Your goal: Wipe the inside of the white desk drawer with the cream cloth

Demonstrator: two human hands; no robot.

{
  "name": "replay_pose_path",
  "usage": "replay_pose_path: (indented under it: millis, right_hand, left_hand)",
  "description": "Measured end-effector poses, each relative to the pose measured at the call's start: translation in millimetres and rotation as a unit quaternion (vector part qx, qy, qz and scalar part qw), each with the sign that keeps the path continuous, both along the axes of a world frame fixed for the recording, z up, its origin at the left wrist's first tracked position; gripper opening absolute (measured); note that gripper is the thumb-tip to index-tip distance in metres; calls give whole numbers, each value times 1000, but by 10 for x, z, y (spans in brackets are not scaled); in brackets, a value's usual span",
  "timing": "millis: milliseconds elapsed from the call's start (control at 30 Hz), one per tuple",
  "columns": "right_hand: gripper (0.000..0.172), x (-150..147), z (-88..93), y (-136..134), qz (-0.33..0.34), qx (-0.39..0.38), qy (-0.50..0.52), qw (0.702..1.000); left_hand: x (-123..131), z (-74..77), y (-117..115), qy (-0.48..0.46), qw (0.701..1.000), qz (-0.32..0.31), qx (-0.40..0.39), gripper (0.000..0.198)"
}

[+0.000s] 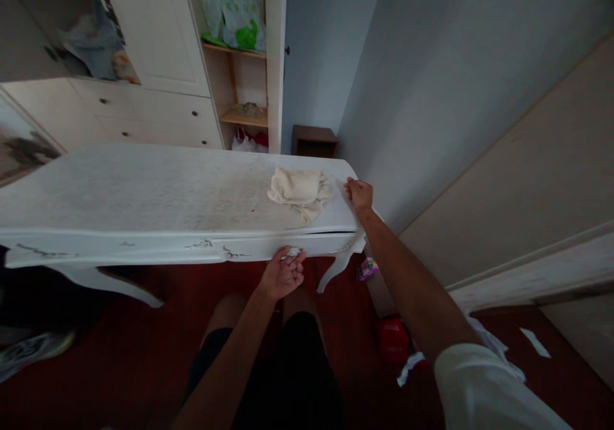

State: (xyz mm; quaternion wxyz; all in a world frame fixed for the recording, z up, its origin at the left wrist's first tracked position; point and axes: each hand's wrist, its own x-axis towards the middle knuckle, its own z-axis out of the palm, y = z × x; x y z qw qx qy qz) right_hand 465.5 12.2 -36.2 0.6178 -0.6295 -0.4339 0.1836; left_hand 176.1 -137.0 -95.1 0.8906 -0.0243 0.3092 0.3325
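A long white table with carved trim and curved legs stands in front of me. Its front right drawer shows a dark gap along the top edge. At the white drawer knob, my left hand has its fingers bent around it, palm up. My right hand is closed at the table's right end; whether anything is inside the curled fingers is hidden. Between the hands, a crumpled cream cloth lies on the tabletop, touched by neither.
Behind the table are a white cabinet with drawers and shelves holding plastic bags. A small brown box-shaped unit stands in the corner. Right of the table, a red object lies on the red floor. A shoe is at lower left.
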Motion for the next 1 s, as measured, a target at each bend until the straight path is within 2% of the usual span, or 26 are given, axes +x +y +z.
replay_pose_path:
  millis: [200,367,533,733,900,1000]
  right_hand:
    - [41,-5,-2,3,-3,8,6,1000]
    - [38,2,2,4,-2,4,19,1000]
    - [38,-3,4,4,-6,6,16,1000]
    - [35,-14,18,-12,-1,7,20,1000]
    - [36,-22,33,-30,-5,-4,10,1000]
    - [37,-22,38,-32,-7,-7,-3,1000]
  left_hand:
    - [-55,-45,-255,-4,1000,-15,10,18]
    - [-85,-7,-538,-3,999,-31,-7,24]
    - [-80,2,-802,-4,1000,-16,-24,30]
    - [-114,-71,-1095,-2,1000,-7,-26,31]
    - [-161,-139,-1253,-1,1000,-5,1,30]
    - [-169,-143,-1305,4,1000,1,1,35]
